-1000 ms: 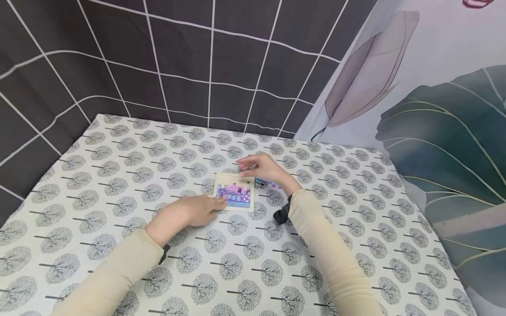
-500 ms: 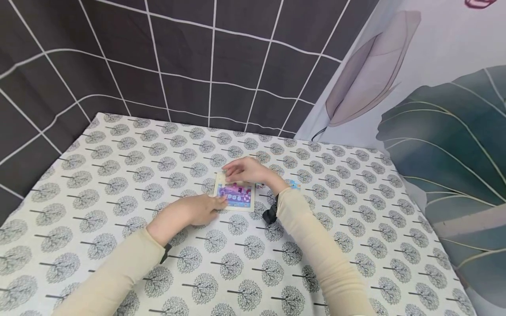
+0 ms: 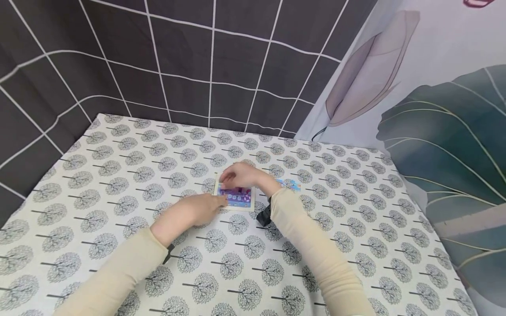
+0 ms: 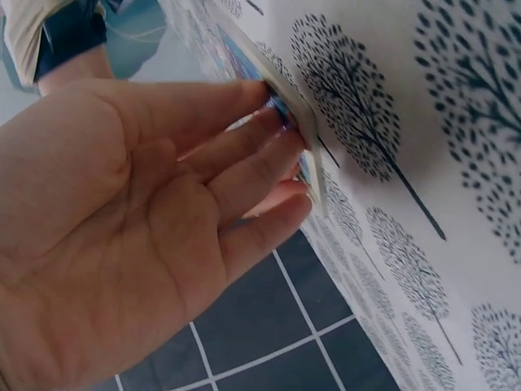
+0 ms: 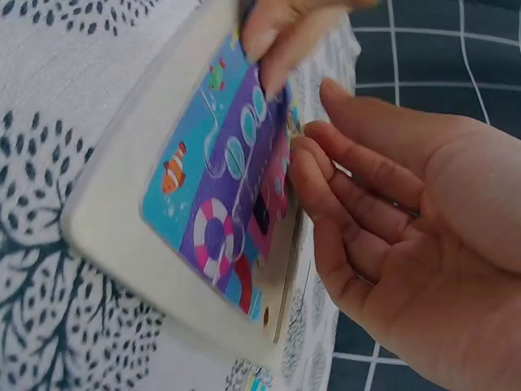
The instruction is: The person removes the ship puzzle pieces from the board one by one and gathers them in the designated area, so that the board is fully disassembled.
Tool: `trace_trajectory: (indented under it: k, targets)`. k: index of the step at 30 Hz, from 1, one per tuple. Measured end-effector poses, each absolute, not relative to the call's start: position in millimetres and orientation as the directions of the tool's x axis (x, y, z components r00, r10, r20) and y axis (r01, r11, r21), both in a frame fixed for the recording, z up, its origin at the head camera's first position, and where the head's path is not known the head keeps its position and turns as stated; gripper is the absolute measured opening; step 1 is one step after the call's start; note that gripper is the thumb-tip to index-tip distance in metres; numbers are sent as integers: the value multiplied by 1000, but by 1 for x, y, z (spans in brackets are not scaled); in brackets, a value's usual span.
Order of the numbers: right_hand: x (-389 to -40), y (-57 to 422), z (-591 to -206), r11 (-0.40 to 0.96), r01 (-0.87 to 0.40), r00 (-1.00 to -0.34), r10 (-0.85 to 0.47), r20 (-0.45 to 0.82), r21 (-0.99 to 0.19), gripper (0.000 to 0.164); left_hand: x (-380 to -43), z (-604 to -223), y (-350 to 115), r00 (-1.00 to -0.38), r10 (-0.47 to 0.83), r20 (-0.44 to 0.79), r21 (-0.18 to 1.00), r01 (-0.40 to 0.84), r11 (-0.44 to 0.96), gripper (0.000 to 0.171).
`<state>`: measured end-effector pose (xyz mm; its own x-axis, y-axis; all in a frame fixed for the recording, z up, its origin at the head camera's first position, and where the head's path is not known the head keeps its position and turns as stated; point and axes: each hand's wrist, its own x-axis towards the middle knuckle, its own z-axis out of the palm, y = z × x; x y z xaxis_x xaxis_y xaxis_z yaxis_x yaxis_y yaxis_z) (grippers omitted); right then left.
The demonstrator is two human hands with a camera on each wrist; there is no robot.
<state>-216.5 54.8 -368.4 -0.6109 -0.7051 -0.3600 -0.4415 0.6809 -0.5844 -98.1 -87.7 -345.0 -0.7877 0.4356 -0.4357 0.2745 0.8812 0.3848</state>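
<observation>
A small jigsaw puzzle board with a pale frame lies mid-table, its pink, purple and blue sea picture partly covered by both hands. My left hand rests its fingertips on the board's left side, fingers fairly straight in the left wrist view. Over the upper left part of the board is my right hand. In the right wrist view its curled fingers and thumb pinch a small colourful puzzle piece at the picture's edge, mostly hidden by the fingertips. A bare strip of the pale tray shows beside the fitted pieces.
Loose blue puzzle pieces lie right of the board, partly behind the right wrist. A white cloth with grey trees covers the table. A dark gridded curtain hangs behind, a leaf-patterned one at the right.
My right hand has moved left and slightly down, from the board's upper right to its upper left, uncovering the loose pieces at the right. The left hand has stayed on the board.
</observation>
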Motion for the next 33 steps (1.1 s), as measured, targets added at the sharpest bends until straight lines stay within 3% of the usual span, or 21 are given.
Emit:
trace_trajectory:
  k: [8, 13, 24, 33]
  targets:
    - [-212, 43, -366, 742, -425, -664, -645, -378, -518, 17, -93, -344, -82, -818, 411, -402, 338, 284, 897, 43]
    - [-210, 39, -363, 759, -449, -679, -632, -372, -471, 15, -93, -346, -81, -808, 460, -368, 312, 358, 880, 44]
    - [-207, 35, -359, 780, -432, -694, -608, -385, -453, 24, -95, -349, -80, -801, 491, -344, 292, 406, 866, 56]
    - [-201, 52, -375, 597, -610, -645, -756, -112, -520, 23, -96, -355, -82, -801, 465, -377, 353, 340, 872, 57]
